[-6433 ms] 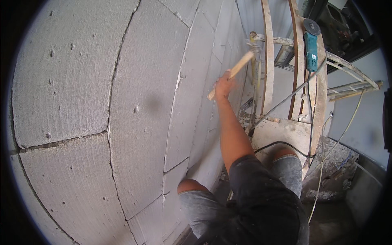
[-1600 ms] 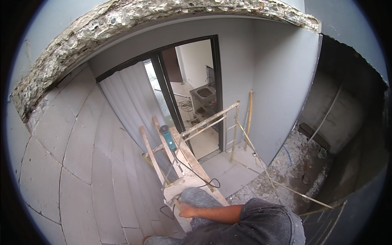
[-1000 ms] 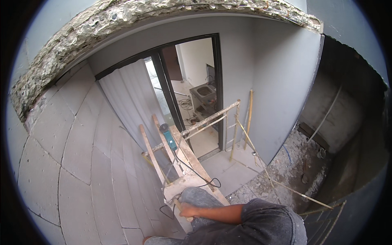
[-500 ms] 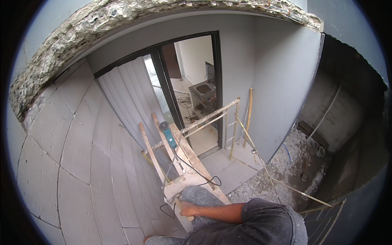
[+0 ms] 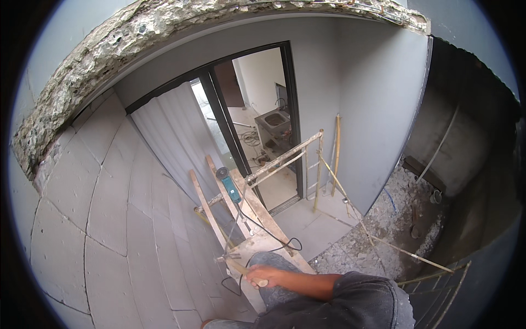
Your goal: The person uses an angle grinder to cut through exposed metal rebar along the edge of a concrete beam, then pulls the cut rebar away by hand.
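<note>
My right hand [image 5: 262, 276] is closed around the wooden handle of a hammer [image 5: 238, 266], whose metal head points left, over the end of the scaffold boards. The hand is beside my bent knee [image 5: 272, 262] in dusty grey cloth. My left hand does not show; a sliver of skin at the lower edge is too small to make out. Beyond the hammer, a teal angle grinder [image 5: 230, 189] with a dark disc lies on the planks [image 5: 268, 222]. Its black cord [image 5: 257, 228] loops over the boards near my knee.
Scaffold rails [image 5: 285, 156] cross ahead, with braces slanting right. A rough broken concrete edge [image 5: 109, 57] arches overhead. Grey block wall [image 5: 109, 219] rises on the left. Rubble [image 5: 367, 249] covers the ground below right. A sliding door frame [image 5: 296, 126] stands ahead.
My right hand and the hammer have risen slightly, and the hammer head now shows more fully to the left. The view has shifted a little; the grinder lies in the same place.
</note>
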Demonstrator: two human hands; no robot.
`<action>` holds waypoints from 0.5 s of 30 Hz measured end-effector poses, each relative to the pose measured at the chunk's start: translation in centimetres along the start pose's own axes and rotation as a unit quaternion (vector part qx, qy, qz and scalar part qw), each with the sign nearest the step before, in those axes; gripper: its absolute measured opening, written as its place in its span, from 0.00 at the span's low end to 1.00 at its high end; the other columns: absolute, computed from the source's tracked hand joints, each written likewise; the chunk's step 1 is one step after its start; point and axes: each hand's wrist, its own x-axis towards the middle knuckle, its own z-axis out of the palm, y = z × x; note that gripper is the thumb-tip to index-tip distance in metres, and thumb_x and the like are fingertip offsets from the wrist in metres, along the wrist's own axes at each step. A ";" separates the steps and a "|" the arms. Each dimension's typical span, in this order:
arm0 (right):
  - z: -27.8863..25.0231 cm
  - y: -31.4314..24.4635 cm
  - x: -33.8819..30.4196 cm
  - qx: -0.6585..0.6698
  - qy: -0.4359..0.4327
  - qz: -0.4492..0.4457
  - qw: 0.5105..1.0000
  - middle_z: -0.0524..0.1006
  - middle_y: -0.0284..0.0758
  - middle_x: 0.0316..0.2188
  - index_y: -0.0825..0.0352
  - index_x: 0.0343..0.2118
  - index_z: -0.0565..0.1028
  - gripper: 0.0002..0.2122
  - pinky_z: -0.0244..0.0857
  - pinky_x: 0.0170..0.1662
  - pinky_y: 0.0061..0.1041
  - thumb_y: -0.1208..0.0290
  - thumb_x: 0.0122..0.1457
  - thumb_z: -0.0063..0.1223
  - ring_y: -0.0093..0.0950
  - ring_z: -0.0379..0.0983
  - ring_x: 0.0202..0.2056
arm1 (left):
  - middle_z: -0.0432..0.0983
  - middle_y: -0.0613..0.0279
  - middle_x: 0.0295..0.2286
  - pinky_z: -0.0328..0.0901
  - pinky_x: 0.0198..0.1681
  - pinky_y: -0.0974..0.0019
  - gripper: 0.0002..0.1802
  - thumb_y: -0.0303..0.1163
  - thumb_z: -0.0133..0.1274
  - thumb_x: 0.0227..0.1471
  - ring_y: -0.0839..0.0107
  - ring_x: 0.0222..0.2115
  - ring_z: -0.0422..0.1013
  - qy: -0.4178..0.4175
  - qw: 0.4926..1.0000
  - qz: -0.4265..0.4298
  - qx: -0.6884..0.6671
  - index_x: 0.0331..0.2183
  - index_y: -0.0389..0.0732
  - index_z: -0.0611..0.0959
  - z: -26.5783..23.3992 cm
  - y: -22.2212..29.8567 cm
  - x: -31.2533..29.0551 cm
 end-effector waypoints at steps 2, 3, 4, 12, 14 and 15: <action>1.7 -4.0 -4.6 0.046 -0.081 -0.148 0.985 0.77 0.33 0.30 0.67 0.45 0.73 0.12 0.73 0.27 0.30 0.76 0.61 0.62 0.24 0.78 0.26 | 0.71 0.35 0.58 0.64 0.62 0.46 0.40 0.47 0.59 0.63 0.42 0.58 0.69 0.000 1.000 -0.001 0.001 0.67 0.36 0.68 0.0 0.1 0.2; 3.1 -6.6 -6.8 -0.020 -0.013 -0.235 0.972 0.77 0.32 0.30 0.67 0.45 0.73 0.11 0.73 0.27 0.28 0.77 0.62 0.61 0.23 0.78 0.26 | 0.71 0.35 0.58 0.64 0.62 0.46 0.40 0.47 0.59 0.63 0.42 0.58 0.69 -0.002 1.000 -0.001 0.002 0.67 0.36 0.68 -0.1 0.2 0.3; 4.4 -9.6 -9.1 -0.091 -0.013 -0.331 0.939 0.77 0.32 0.30 0.67 0.45 0.72 0.10 0.74 0.28 0.27 0.77 0.63 0.60 0.23 0.79 0.25 | 0.71 0.35 0.58 0.64 0.62 0.46 0.40 0.47 0.59 0.63 0.42 0.58 0.69 -0.003 1.000 0.000 0.003 0.67 0.36 0.67 -0.1 0.2 0.4; 4.4 -36.2 -30.7 -0.089 0.140 -0.594 0.787 0.65 0.28 0.19 0.64 0.40 0.68 0.19 0.58 0.15 0.26 0.50 0.76 0.41 0.20 0.59 0.12 | 0.71 0.35 0.58 0.64 0.61 0.47 0.40 0.47 0.59 0.63 0.43 0.58 0.69 -0.008 1.000 0.012 -0.003 0.67 0.36 0.67 -0.2 0.1 1.2; 6.1 -42.4 -36.7 -0.047 0.101 -0.710 0.696 0.66 0.31 0.21 0.64 0.40 0.68 0.21 0.63 0.23 0.33 0.49 0.78 0.32 0.25 0.60 0.16 | 0.71 0.35 0.58 0.64 0.61 0.47 0.40 0.47 0.59 0.64 0.43 0.58 0.69 -0.011 1.000 0.012 -0.007 0.67 0.35 0.67 -0.2 -0.2 1.3; 7.5 -45.4 -39.5 0.008 0.087 -0.740 0.667 0.66 0.32 0.21 0.63 0.39 0.68 0.21 0.62 0.26 0.35 0.48 0.78 0.31 0.27 0.60 0.17 | 0.71 0.35 0.58 0.64 0.61 0.47 0.40 0.47 0.59 0.64 0.43 0.58 0.69 -0.010 1.000 0.013 -0.006 0.67 0.35 0.67 -0.2 -0.3 1.4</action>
